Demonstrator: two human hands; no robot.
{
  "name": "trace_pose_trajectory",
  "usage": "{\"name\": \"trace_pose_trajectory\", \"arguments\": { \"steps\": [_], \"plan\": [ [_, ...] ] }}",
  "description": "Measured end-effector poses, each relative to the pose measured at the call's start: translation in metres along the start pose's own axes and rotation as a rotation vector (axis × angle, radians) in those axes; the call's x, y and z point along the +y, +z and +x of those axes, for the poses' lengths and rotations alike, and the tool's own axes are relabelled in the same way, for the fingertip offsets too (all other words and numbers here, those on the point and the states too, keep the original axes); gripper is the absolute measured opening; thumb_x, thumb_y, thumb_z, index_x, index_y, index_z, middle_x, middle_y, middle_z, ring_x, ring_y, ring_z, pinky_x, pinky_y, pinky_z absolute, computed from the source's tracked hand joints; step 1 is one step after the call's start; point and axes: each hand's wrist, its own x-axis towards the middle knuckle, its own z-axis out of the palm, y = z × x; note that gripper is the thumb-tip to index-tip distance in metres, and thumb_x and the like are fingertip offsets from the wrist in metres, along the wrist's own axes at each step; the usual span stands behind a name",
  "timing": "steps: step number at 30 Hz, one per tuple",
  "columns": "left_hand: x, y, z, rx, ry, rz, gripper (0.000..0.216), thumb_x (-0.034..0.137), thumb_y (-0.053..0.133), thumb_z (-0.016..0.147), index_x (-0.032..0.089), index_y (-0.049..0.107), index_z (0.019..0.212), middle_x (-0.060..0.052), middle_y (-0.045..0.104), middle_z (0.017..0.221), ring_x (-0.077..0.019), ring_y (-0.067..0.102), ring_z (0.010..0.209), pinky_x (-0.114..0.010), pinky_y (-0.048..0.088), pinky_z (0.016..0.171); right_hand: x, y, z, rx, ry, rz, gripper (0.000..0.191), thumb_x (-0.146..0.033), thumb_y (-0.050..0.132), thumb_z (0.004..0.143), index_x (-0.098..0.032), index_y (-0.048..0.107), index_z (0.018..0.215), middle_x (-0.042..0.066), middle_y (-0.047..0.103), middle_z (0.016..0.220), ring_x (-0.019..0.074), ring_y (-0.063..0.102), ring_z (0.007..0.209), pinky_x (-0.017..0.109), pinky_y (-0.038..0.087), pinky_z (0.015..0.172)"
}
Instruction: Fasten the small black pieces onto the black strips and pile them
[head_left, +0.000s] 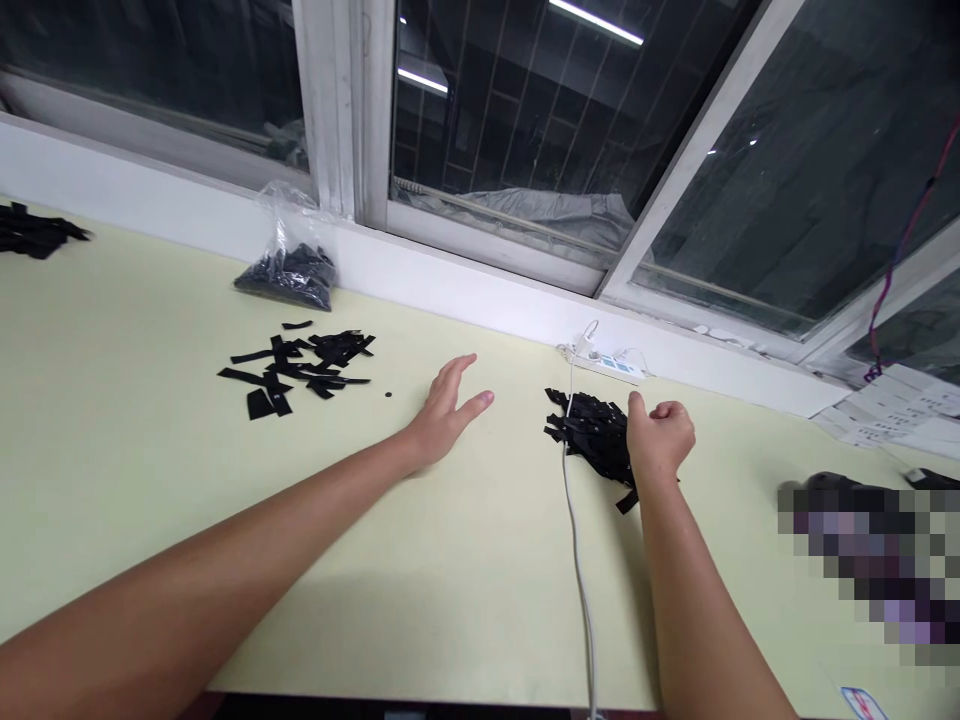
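Lying right of strips [598, 432]: illegible label [862, 702]

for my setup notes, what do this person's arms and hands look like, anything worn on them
The left forearm and right forearm are bare as far as they show: no sleeve, watch or band. The left grip and right grip are ungloved human hands without visible markings. No ring shows, though part of the right one is hidden.
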Motion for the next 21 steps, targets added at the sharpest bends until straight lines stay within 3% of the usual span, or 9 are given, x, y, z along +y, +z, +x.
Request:
{"name": "trace_pose_trajectory", "arguments": {
  "steps": [2, 3, 6, 9, 11, 15, 17, 19, 21],
  "plan": [
    [0.0, -0.001, 0.002, 0.075, 0.004, -0.055, 0.041, 0.054, 0.057, 0.088, 0.023, 0.053, 0.114, -0.009, 0.058, 0.124, -0.023, 0.055, 0.114, -0.037, 0.046, 0.094, -0.013, 0.002, -0.014, -0.039, 0.005, 0.155, 0.042, -0.046, 0.055, 0.079, -0.028, 0.02, 0.063, -0.007, 0.022, 0.054, 0.0141, 0.025, 0.05, 0.032, 0.033, 0.052],
    [0.0, -0.002, 0.003, 0.118, 0.0, -0.073, 0.035, 0.054, 0.058, 0.087, 0.021, 0.054, 0.1, -0.005, 0.062, 0.101, -0.0189, 0.059, 0.094, -0.031, 0.047, 0.081, -0.02, 0.004, -0.022, -0.067, -0.018, 0.23, 0.044, -0.043, 0.054, 0.08, -0.028, 0.017, 0.063, -0.007, 0.018, 0.055, 0.0133, 0.021, 0.05, 0.031, 0.03, 0.049],
    [0.002, -0.006, 0.008, 0.241, -0.011, -0.078, 0.042, 0.053, 0.061, 0.084, 0.02, 0.04, 0.069, 0.005, 0.037, 0.06, -0.0105, 0.037, 0.056, -0.026, 0.033, 0.055, -0.034, 0.011, -0.047, -0.156, -0.14, 0.357, 0.046, -0.04, 0.052, 0.082, -0.027, 0.014, 0.06, -0.006, 0.016, 0.055, 0.0118, 0.018, 0.051, 0.029, 0.024, 0.047],
    [0.004, -0.005, 0.011, 0.313, -0.028, -0.038, 0.058, 0.051, 0.068, 0.078, 0.021, 0.022, 0.06, 0.006, 0.018, 0.057, -0.0085, 0.02, 0.052, -0.027, 0.021, 0.051, -0.039, 0.02, -0.068, -0.297, -0.263, 0.377, 0.048, -0.038, 0.054, 0.082, -0.026, 0.014, 0.058, -0.006, 0.015, 0.055, 0.0108, 0.018, 0.051, 0.028, 0.023, 0.048],
    [0.004, 0.002, 0.01, 0.273, -0.062, 0.013, 0.061, 0.048, 0.069, 0.076, 0.021, 0.017, 0.058, 0.006, 0.014, 0.056, -0.0081, 0.016, 0.052, -0.027, 0.018, 0.051, -0.037, 0.026, -0.077, -0.367, -0.347, 0.364, 0.049, -0.038, 0.054, 0.082, -0.025, 0.014, 0.058, -0.006, 0.015, 0.055, 0.0103, 0.018, 0.051, 0.028, 0.022, 0.049],
    [-0.001, 0.021, -0.002, -0.027, -0.079, 0.128, 0.05, 0.038, 0.059, 0.08, 0.021, 0.022, 0.053, 0.006, 0.018, 0.053, -0.0084, 0.019, 0.05, -0.027, 0.019, 0.051, -0.032, 0.031, -0.082, -0.399, -0.425, 0.32, 0.049, -0.039, 0.053, 0.084, -0.024, 0.015, 0.057, -0.006, 0.016, 0.054, 0.0098, 0.018, 0.051, 0.027, 0.023, 0.051],
    [-0.004, 0.024, -0.009, -0.117, -0.048, 0.193, 0.048, 0.039, 0.055, 0.083, 0.021, 0.022, 0.055, 0.006, 0.018, 0.053, -0.009, 0.02, 0.051, -0.028, 0.021, 0.051, -0.029, 0.03, -0.079, -0.386, -0.408, 0.294, 0.049, -0.04, 0.053, 0.084, -0.024, 0.015, 0.057, -0.007, 0.016, 0.053, 0.0098, 0.019, 0.051, 0.027, 0.024, 0.051],
    [-0.006, 0.021, -0.012, -0.132, 0.007, 0.303, 0.043, 0.042, 0.055, 0.084, 0.02, 0.03, 0.057, 0.005, 0.026, 0.053, -0.0102, 0.028, 0.052, -0.028, 0.026, 0.053, -0.028, 0.028, -0.075, -0.393, -0.388, 0.245, 0.048, -0.042, 0.055, 0.084, -0.024, 0.019, 0.056, -0.007, 0.019, 0.052, 0.0101, 0.022, 0.05, 0.027, 0.025, 0.051],
    [-0.005, 0.011, -0.01, -0.09, 0.073, 0.425, 0.032, 0.048, 0.059, 0.082, 0.02, 0.048, 0.072, 0.002, 0.05, 0.067, -0.0144, 0.046, 0.065, -0.028, 0.037, 0.063, -0.029, 0.026, -0.072, -0.419, -0.384, 0.193, 0.043, -0.046, 0.059, 0.082, -0.024, 0.031, 0.058, -0.007, 0.033, 0.052, 0.0108, 0.03, 0.051, 0.026, 0.029, 0.053]
  ]
}}
